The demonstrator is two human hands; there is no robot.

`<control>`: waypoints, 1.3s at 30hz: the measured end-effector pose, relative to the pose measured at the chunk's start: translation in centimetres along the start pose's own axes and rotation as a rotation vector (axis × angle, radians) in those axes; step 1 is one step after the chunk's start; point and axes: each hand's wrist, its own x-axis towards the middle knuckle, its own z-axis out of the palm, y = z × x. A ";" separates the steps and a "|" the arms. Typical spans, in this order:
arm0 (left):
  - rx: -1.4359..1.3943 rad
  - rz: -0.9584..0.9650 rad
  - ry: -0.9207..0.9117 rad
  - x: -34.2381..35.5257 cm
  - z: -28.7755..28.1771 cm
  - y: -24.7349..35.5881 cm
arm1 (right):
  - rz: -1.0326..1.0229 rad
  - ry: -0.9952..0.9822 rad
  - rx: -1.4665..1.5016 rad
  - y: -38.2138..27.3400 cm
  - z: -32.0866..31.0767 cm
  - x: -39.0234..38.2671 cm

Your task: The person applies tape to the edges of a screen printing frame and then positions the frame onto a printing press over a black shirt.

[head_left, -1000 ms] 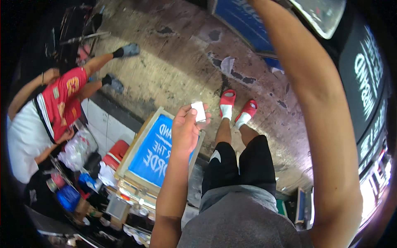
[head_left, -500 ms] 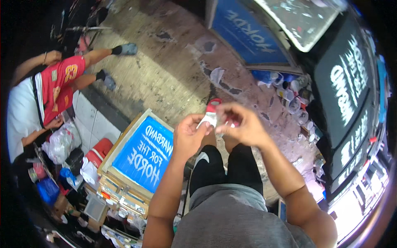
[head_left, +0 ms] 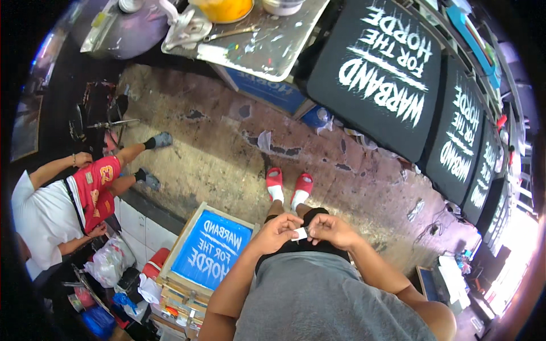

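Note:
Both my hands are together in front of my waist, over my black shorts (head_left: 272,262). A small white piece (head_left: 301,233), flat like paper or a tag, is pinched by the thumb and fingers of my left hand (head_left: 273,234). My right hand (head_left: 335,232) is closed, its thumb and fingertips pressed together beside the piece's right edge. Whatever those fingertips pinch is too small to make out. Beyond the hands, my feet stand on the floor in white socks and red slippers (head_left: 274,174).
Black printed panels (head_left: 372,74) line the right side. A paint-spattered table (head_left: 284,54) stands ahead, holding a yellow tub (head_left: 230,8) and a wrench-like tool (head_left: 230,34). A blue framed screen (head_left: 207,250) lies to my left, near a person in red shorts (head_left: 94,190).
My hands have drawn back closer to my waist, with the white piece still in the left fingers. My view has shifted, bringing the table and more of the black panels into sight.

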 end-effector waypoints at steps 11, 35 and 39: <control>1.173 0.628 0.578 1.5 10.6 11.7 | -0.611 0.234 0.173 -4.5 2.1 -4.1; 0.587 0.292 0.018 4.5 -8.8 35.6 | -0.818 0.327 -0.276 -25.0 18.2 4.9; 0.578 0.303 -0.122 6.2 -8.3 37.8 | -0.802 0.557 -0.262 -25.5 18.9 4.4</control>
